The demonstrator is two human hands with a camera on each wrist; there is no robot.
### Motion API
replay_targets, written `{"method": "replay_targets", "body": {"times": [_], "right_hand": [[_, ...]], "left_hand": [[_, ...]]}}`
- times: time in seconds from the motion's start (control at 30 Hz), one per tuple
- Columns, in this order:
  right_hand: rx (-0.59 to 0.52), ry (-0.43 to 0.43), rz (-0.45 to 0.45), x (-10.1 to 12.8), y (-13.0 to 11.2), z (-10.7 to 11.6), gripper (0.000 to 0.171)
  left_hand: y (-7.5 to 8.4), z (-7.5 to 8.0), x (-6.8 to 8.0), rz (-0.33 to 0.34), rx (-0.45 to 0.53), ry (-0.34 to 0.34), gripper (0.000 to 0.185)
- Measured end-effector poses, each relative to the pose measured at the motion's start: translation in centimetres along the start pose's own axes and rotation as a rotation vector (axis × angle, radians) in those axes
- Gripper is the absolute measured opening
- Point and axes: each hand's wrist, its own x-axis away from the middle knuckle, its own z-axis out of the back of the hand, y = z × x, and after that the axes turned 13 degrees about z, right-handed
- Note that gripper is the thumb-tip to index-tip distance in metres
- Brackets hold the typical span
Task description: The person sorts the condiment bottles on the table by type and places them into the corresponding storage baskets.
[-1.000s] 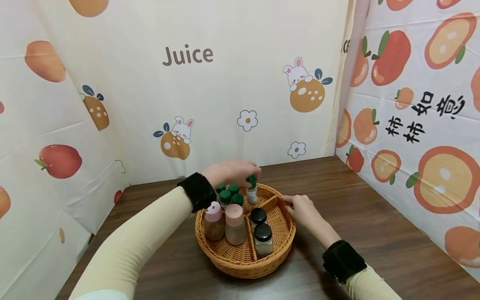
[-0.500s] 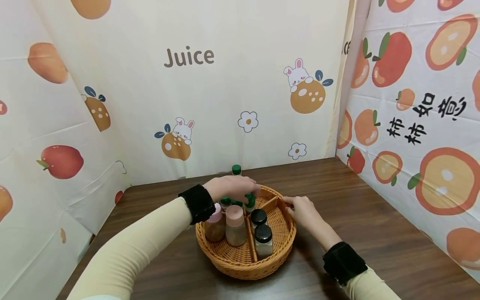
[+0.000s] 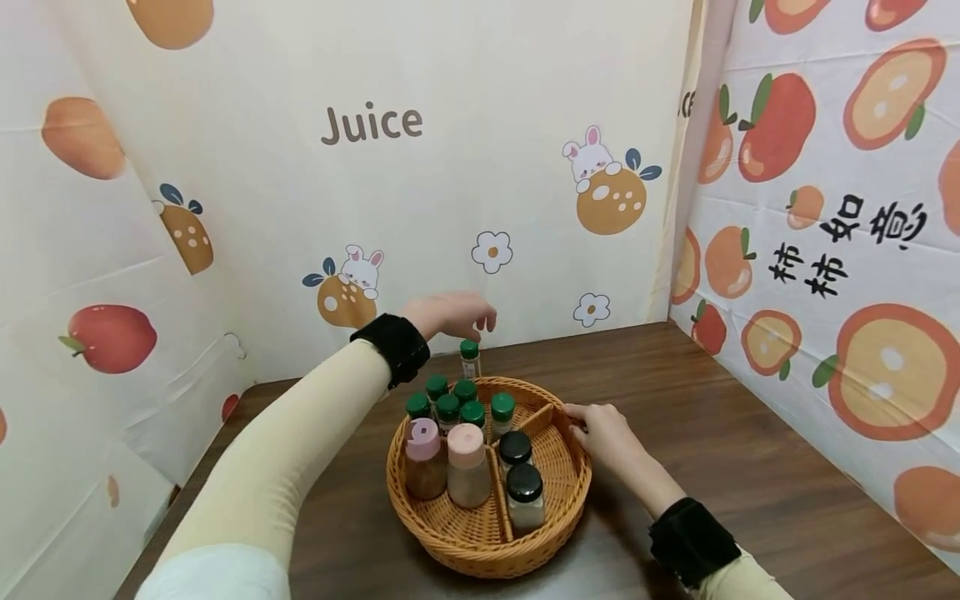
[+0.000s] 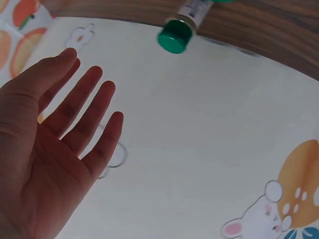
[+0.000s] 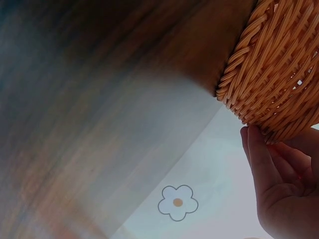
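Note:
My left hand (image 3: 453, 315) is raised behind the wicker basket, holding nothing, its fingers loosely bent in the left wrist view. Just below it, a small green-capped spice jar (image 3: 470, 358) stands on the table; its cap (image 4: 174, 37) shows apart from the fingers. My right hand (image 3: 611, 433) pinches the right rim of the round wicker basket (image 3: 487, 565), also seen in the right wrist view, with fingers and thumb (image 5: 261, 164) at the edge. Several green-capped jars (image 3: 447, 408) fill the basket's rear section, with one (image 3: 502, 408) at their right.
In the basket's front left section stand a purple-capped bottle (image 3: 426, 467) and a pink-capped bottle (image 3: 468, 471). Two black-capped jars (image 3: 525, 492) stand right of the divider (image 3: 501, 500). Printed cloth (image 3: 450, 183) encloses the wooden table (image 3: 637, 367) behind and at both sides.
My left hand lowered a green-capped jar into the rear section, let it go, then rose back towards the jar behind the basket. The right hand has stayed on the rim.

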Motion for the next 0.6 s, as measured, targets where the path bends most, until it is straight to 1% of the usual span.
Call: {"method": "replay_targets", "body": {"times": [0.13, 0.23, 0.37, 0.5, 0.6], "right_hand": [[0.000, 0.018, 0.006, 0.3, 0.1, -0.4, 0.032], [0.001, 0.033, 0.024, 0.4, 0.0, -0.6, 0.032], [0.016, 0.053, 0.038, 0.4, 0.1, -0.6, 0.031], [0.022, 0.067, 0.037, 0.3, 0.1, -0.3, 0.031], [0.019, 0.070, 0.035, 0.2, 0.0, -0.2, 0.032]], "left_hand": [[-1.3, -1.3, -1.8, 0.027, -0.003, -0.023, 0.028], [-1.9, -2.6, -3.0, 0.052, -0.010, -0.038, 0.031], [-2.2, -4.4, -4.3, 0.061, -0.019, -0.043, 0.039], [-1.9, -5.8, -5.2, 0.072, 0.003, -0.073, 0.048], [-2.0, -6.7, -5.3, 0.097, 0.021, -0.092, 0.050]]}}
